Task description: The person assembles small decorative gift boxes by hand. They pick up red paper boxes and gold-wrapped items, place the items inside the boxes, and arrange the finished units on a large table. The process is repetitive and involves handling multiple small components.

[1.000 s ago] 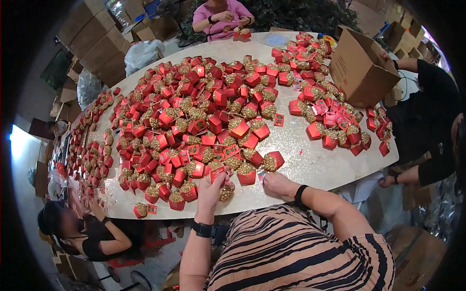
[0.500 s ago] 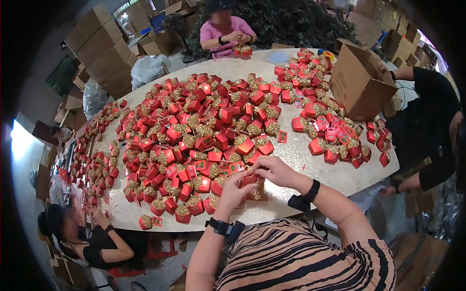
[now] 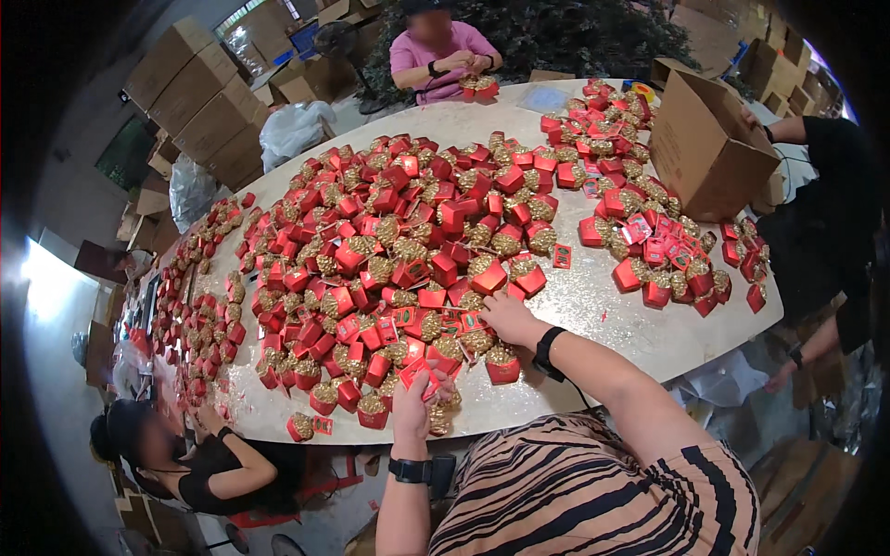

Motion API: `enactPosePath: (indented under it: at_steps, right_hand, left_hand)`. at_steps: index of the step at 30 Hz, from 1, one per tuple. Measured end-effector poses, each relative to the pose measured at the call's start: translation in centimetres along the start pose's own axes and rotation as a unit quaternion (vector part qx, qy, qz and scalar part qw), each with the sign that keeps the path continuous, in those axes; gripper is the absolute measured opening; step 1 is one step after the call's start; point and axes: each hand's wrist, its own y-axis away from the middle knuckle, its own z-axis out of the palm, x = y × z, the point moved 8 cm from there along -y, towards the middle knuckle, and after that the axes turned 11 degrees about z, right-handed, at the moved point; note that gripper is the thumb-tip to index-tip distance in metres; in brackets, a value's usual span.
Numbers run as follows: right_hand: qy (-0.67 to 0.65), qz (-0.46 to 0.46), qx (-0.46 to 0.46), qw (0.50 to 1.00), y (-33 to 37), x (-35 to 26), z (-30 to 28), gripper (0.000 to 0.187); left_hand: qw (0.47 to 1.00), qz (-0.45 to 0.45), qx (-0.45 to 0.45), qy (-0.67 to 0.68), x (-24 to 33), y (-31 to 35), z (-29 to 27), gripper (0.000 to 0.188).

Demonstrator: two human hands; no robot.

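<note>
A large heap of red pots topped with gold glittery clusters [image 3: 371, 250] covers the middle of the table. At its near edge my left hand [image 3: 417, 400] is closed around one red-and-gold ornament [image 3: 419, 374], whose red part shows above the fingers. My right hand [image 3: 512, 320] reaches onto the heap's near right edge, fingers bent downward and apart; the fingertips are partly lost among the pieces. Small red printed tags [image 3: 451, 321] lie just left of it. Below that hand a single ornament [image 3: 502, 365] sits on the table.
An open cardboard box [image 3: 709, 148] stands on the far right of the pale table [image 3: 593, 343], steadied by a person in black. More ornaments [image 3: 663, 250] lie beside it. A person in pink [image 3: 445, 56] works opposite, another person [image 3: 176, 454] at the left. Stacked cartons [image 3: 199, 102] rise behind.
My hands have parted. The right hand has let go of the ornament and moved onto the heap's edge; the left has drawn nearer and left with the ornament. The view has shifted slightly.
</note>
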Motion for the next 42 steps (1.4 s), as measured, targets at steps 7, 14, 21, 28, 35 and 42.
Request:
enactPosePath:
  at_steps: [7, 14, 21, 28, 35, 42]
  right_hand:
    - [-0.314, 0.085, -0.103, 0.94, -0.4, 4.5, 0.1, 0.01]
    - [-0.575, 0.149, -0.199, 0.779, 0.7, 4.0, -2.3, 0.008]
    - [-0.664, 0.173, -0.124, 0.717, 1.1, 1.1, -4.9, 0.01]
    - [-0.685, 0.159, -0.093, 0.705, 1.5, 1.6, -5.4, 0.015]
    - [-0.448, 0.103, 0.023, 0.888, 2.3, 0.6, -6.7, 0.016]
    - [-0.459, 0.177, 0.029, 0.87, 2.5, -1.6, -6.9, 0.023]
  left_hand:
    - [0.999, -0.019, 0.003, -0.036, -1.5, -0.8, -1.4, 0.022]
    - [0.987, 0.012, -0.061, -0.15, -2.1, -2.9, 2.3, 0.019]
    - [0.965, 0.11, -0.132, -0.197, -2.7, -4.8, 6.2, 0.023]
    - [0.982, 0.089, -0.029, -0.163, -1.8, -4.6, 4.6, 0.017]
    - [0.995, 0.043, 0.055, -0.066, -1.1, -3.3, 3.9, 0.008]
    - [0.992, 0.073, 0.074, -0.078, -0.8, -3.3, 4.1, 0.009]
